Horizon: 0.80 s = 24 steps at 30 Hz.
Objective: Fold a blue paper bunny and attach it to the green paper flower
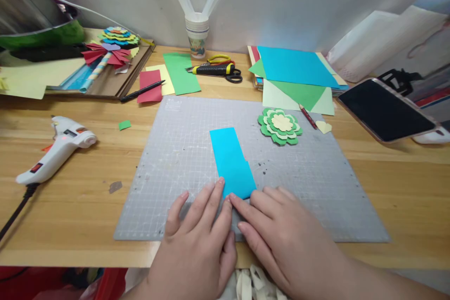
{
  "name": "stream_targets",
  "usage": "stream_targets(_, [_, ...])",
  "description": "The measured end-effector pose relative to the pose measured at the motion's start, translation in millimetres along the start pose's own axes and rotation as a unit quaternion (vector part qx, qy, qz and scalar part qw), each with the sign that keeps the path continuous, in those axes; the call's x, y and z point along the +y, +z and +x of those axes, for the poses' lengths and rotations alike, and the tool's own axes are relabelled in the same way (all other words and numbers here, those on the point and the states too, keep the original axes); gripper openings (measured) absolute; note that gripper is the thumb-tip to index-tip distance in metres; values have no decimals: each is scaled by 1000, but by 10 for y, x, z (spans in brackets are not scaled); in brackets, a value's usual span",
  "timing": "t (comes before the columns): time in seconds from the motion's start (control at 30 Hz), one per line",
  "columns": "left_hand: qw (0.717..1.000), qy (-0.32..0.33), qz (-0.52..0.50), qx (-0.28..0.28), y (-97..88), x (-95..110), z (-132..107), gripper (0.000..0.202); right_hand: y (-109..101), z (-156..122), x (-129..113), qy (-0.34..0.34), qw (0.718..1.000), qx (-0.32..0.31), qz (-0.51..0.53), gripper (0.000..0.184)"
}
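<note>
A blue strip of paper [232,161] lies on the grey cutting mat [168,168], its near end toward me and a small step in its right edge. My left hand [202,234] rests at its lower left corner, fingers spread and fingertips touching the paper's edge. From the right, my right hand [277,229] lies with its index fingertip on the near edge, close to the left index finger. Its other fingers lie stretched out over the mat. A layered green and cream paper flower [280,125] sits farther back on the mat.
A white glue gun [58,150] lies at left. Behind the mat are a black pen [142,91], a utility knife [213,70], scissors [234,75] and a paper cup [197,40] of white strips. Stacked coloured sheets [297,65], a pencil [308,117] and a phone [386,110] are at right.
</note>
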<state>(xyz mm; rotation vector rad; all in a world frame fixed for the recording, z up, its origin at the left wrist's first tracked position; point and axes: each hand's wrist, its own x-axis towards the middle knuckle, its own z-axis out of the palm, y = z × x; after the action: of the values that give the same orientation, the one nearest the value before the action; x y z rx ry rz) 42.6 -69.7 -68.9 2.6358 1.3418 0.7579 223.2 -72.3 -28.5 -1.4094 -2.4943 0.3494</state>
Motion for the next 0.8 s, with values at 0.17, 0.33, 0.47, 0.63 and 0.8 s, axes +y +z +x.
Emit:
stream_targets(0.17, [1000, -16, -6, -4, -21, 37, 18, 35, 165, -141, -23, 48, 998, 19, -20, 39])
stream_targets(0.33, [1000, -22, 12, -17, -76, 61, 49, 31, 93, -199, 7, 129, 992, 11, 3, 40])
stream_targets(0.47, [999, 6, 49, -23, -125, 69, 82, 31, 18, -239, 89, 171, 985, 19, 3, 41])
stream_targets(0.63, [999, 0, 52, -13, -131, 83, 89, 28, -29, -256, 158, 178, 983, 38, 4, 39])
stream_targets(0.8, [996, -32, 19, -80, -195, 66, 236, 16, -35, -202, 243, 156, 985, 25, 73, 31])
